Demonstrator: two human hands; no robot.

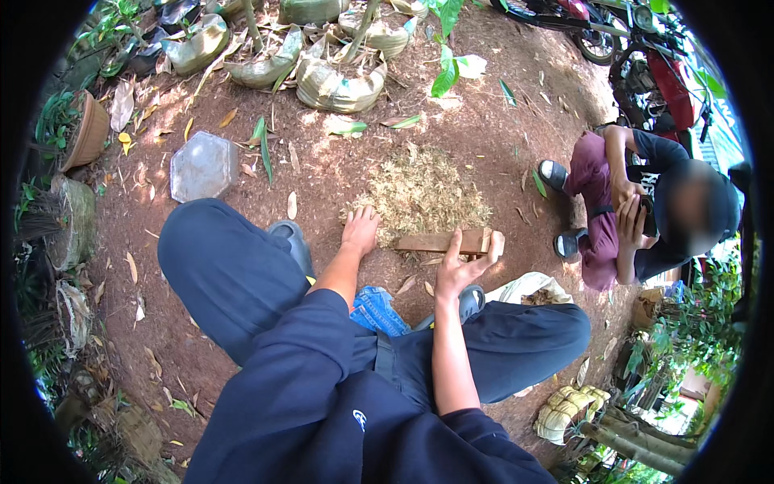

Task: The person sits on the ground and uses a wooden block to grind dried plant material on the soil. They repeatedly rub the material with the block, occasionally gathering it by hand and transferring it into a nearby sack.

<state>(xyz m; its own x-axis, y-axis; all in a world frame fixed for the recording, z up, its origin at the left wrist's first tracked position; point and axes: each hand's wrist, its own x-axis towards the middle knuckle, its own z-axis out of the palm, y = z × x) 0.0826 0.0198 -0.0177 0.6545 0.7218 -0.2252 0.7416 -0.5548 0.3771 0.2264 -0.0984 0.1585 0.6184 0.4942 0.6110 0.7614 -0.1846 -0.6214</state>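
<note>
A flat heap of dry, yellowish plant bits (426, 190) lies on the reddish soil before me. Palm down, my left hand (361, 231) rests at the heap's near left edge, fingers a little apart and nothing visible in it. A rectangular wooden block (423, 242) spans the near right edge of the heap. My right hand (462, 266) grips this block around its right end, thumb on the near side and fingers at the end face. The block's underside is mostly hidden.
A hexagonal concrete paver (204, 166) lies left. Plant-filled sacks (341, 85) line the far side. An open white sack (526, 289) is beyond my right knee. On the right a person (598, 206) squats holding a dark object, with a motorcycle (665, 78) behind.
</note>
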